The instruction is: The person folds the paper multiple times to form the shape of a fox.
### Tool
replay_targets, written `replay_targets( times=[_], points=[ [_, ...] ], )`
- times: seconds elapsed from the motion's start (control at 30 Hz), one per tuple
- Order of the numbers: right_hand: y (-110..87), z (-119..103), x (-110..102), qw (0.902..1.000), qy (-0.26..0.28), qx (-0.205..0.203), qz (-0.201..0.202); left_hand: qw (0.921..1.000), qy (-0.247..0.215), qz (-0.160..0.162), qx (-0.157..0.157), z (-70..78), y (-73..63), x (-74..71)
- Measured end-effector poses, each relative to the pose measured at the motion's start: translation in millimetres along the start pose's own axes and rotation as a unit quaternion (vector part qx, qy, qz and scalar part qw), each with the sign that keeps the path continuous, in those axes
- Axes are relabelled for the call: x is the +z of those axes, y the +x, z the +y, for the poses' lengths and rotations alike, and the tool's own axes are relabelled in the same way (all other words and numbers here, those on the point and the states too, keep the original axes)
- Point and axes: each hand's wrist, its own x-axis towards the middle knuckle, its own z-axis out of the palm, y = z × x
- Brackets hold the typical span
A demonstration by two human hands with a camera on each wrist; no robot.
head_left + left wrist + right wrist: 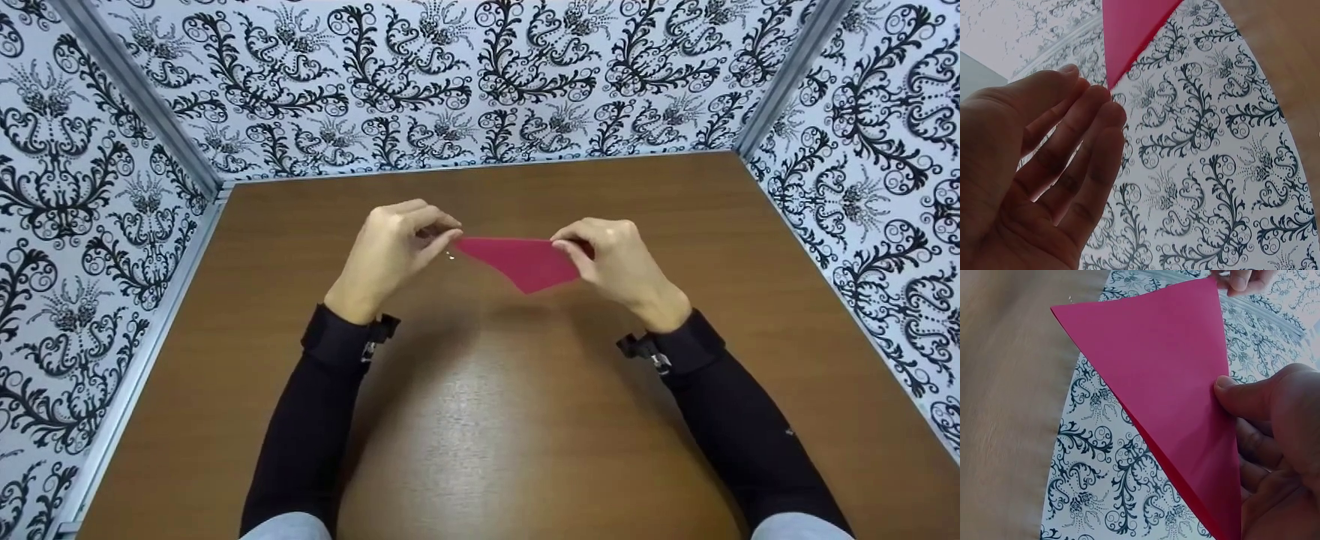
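Note:
A folded pink paper [525,262] hangs above the table between both hands, one corner drooping downward. My left hand [394,244] pinches its left corner between thumb and fingertips; in the left wrist view that pointed corner of the paper [1129,39] meets the fingertips. Farther along the same upper edge, my right hand [619,259] grips the sheet. The right wrist view shows the thumb [1252,394] laid on the paper's face, with the other fingers partly hidden behind it. Two layers part slightly along the slanting edge of the triangle.
Below lies a brown wooden table [465,420], with shadows of the hands on it. Panels with black floral scrollwork stand at the back [480,82], left [67,247] and right [892,195], joined by grey metal posts. Dark bands with small devices wrap both wrists.

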Motion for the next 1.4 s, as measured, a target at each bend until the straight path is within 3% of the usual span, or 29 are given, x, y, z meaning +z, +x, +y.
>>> replay_targets(
  times=[0.23,0.43,0.63,0.8,1.17,1.4],
  points=[
    [-0.1,-5.1,7.8,0.9987,0.024,0.022,-0.038,0.9986,0.041,-0.021,0.024,8.7,-1.0,15.6],
    [-2.3,-8.2,16.6,0.9955,0.051,0.029,-0.074,0.9945,0.042,-0.096,-0.003,11.0,-3.1,29.2],
    [-5.3,-8.2,26.4,0.9885,0.072,0.061,-0.118,0.9826,0.028,-0.179,-0.041,7.6,-4.7,42.9],
    [-6.8,-4.6,33.5,0.9836,0.070,0.083,-0.144,0.9725,0.024,-0.223,-0.062,2.9,-7.1,50.9],
    [-5.1,-4.4,29.8,0.9763,0.101,0.121,-0.149,0.9683,-0.009,-0.232,-0.092,-0.7,-7.1,51.8],
    [-5.9,-2.7,34.0,0.9767,0.089,0.117,-0.157,0.9656,-0.016,-0.234,-0.112,-2.4,-9.6,55.0]
  ],
)
